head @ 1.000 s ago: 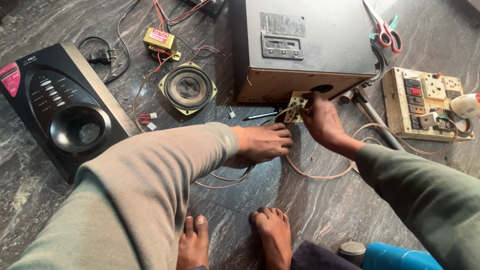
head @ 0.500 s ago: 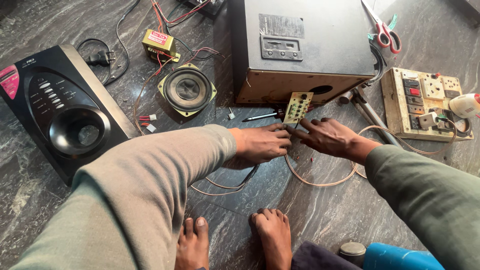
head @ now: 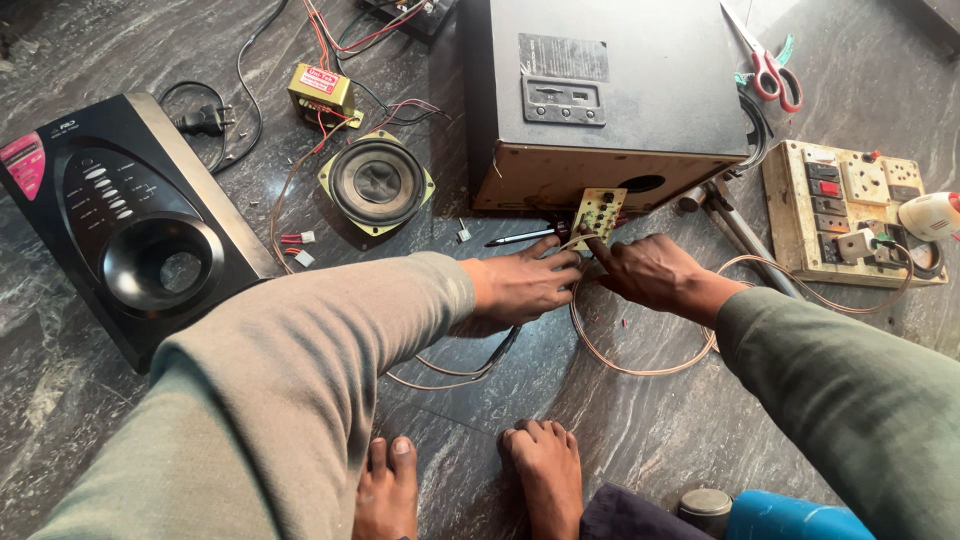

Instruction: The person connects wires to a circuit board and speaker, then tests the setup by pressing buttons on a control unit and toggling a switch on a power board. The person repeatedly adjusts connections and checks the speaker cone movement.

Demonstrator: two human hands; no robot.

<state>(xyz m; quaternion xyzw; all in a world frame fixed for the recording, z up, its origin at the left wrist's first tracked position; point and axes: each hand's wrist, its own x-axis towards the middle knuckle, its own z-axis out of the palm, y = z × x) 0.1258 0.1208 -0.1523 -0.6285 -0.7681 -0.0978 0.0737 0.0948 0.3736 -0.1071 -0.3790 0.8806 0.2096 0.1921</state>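
Both hands rest on the stone floor point(head: 640, 420), fingers bent and nearly meeting. The right hand point(head: 650, 272) pinches the lower edge of a small circuit board point(head: 598, 212); whether the left hand point(head: 525, 285) grips anything I cannot tell. The board stands just beyond the fingertips against the speaker cabinet point(head: 600, 90), with a pen point(head: 520, 238) beside the left fingers.

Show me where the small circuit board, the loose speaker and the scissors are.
small circuit board point(head: 598, 211), head view, middle of its pale face.
loose speaker point(head: 377, 184), head view, centre of the cone.
scissors point(head: 772, 75), head view, red handle loops.

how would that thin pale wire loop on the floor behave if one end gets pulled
The thin pale wire loop probably drags floppily: it lies in loose curves on the dark stone floor. It looks light, and may tug the small cream circuit board by the hands.
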